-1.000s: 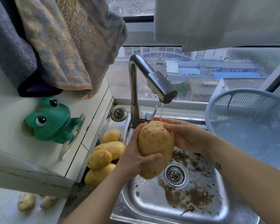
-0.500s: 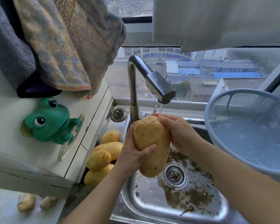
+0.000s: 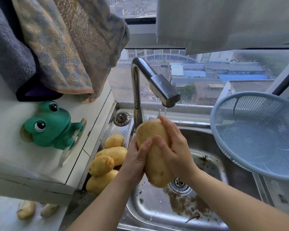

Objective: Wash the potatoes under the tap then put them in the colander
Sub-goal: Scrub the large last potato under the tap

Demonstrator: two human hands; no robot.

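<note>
Potato (image 3: 156, 169) near upright under tap (image 3: 163, 90) trickle, left hand (image 3: 136, 161) gripping its lower side, right hand (image 3: 175, 147) curled round the top — colander (image 3: 257, 130) sits to the right, nearer right hand.

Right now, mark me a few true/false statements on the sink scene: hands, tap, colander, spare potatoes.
1. The left hand and right hand both grip the large tan potato over the stainless steel sink. True.
2. The chrome tap is off. False: a thin stream of water runs from its spout onto the right hand's fingertips.
3. The pale blue plastic mesh colander already holds potatoes. False: none show inside it.
4. Four smaller yellow potatoes lie piled left of the basin. True.
5. The green frog-shaped holder sits right of the tap. False: it sits on the white ledge to the left.
</note>
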